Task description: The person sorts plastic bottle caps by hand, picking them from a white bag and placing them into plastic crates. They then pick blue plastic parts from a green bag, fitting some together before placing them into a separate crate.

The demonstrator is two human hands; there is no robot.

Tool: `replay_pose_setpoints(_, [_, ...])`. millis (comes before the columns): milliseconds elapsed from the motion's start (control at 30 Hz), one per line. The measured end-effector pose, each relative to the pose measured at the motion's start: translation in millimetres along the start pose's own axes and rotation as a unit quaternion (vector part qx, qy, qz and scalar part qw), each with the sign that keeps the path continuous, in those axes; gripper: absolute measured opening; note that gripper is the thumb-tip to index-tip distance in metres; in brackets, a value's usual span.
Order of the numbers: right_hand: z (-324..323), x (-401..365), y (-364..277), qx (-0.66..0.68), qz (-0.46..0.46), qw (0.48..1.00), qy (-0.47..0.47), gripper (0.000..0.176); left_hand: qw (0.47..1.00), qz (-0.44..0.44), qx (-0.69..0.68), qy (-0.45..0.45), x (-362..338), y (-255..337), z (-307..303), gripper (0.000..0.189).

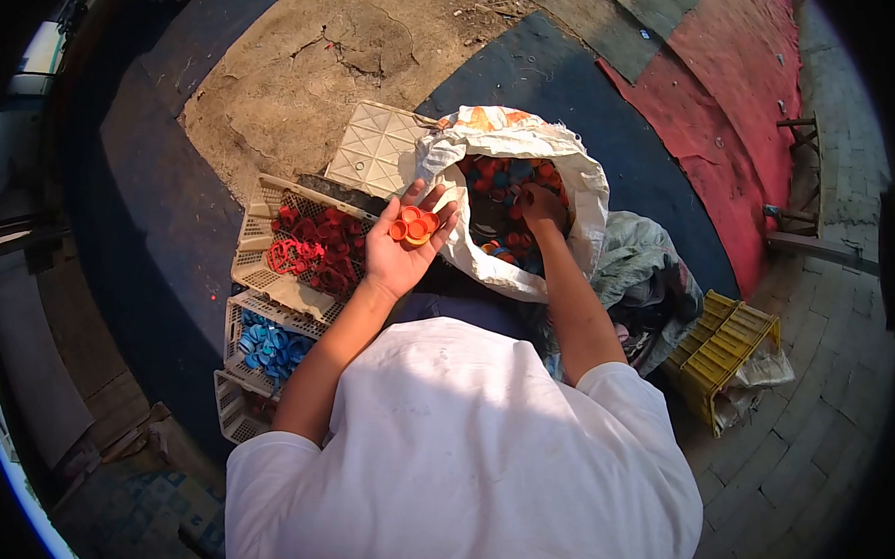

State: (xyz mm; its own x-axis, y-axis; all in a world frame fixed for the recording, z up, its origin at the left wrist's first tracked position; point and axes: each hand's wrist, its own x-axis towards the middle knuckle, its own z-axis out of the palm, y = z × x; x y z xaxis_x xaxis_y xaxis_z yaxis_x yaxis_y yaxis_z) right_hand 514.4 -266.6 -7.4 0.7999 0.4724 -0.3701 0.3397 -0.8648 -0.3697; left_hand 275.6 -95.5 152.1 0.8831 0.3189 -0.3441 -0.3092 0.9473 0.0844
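My left hand [395, 264] is turned palm up beside the sack's left rim, its fingers loosely curled. Several orange bottle caps [413, 224] rest in that palm, with a yellower one at their lower edge. Inside the mouth of a white woven sack [588, 178], my right hand [542, 207] reaches down with bent fingers among loose caps. What those fingertips pinch is hidden. Mixed red, orange and blue caps [498, 172] fill the sack, partly in shadow.
At left, a beige crate [257, 253] holds red caps [336, 249]; another below holds blue caps [269, 345]. A beige lattice panel [374, 148] lies behind. At right are a stuffed grey-green bag [646, 261] and a yellow crate [715, 348]. Dark and red mats [706, 128] cover the ground.
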Motion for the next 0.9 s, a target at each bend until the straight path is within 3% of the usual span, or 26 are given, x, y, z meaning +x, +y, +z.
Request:
replay_pose_setpoints(633, [9,6,15,-0.124,-0.07,0.989,0.027,0.023,1.0,0.0,0.0,0.01,0,-7,1,0.04])
replay_pose_setpoints(733, [4,2,17,-0.107,-0.093,0.988,0.065,0.023,1.0,0.004,0.002,0.01,0,-7,2,0.041])
replay_pose_setpoints(900, [1,-1,24,0.11,-0.018,0.991,0.07,0.026,1.0,0.006,-0.005,0.004,1,-5,-1,0.041])
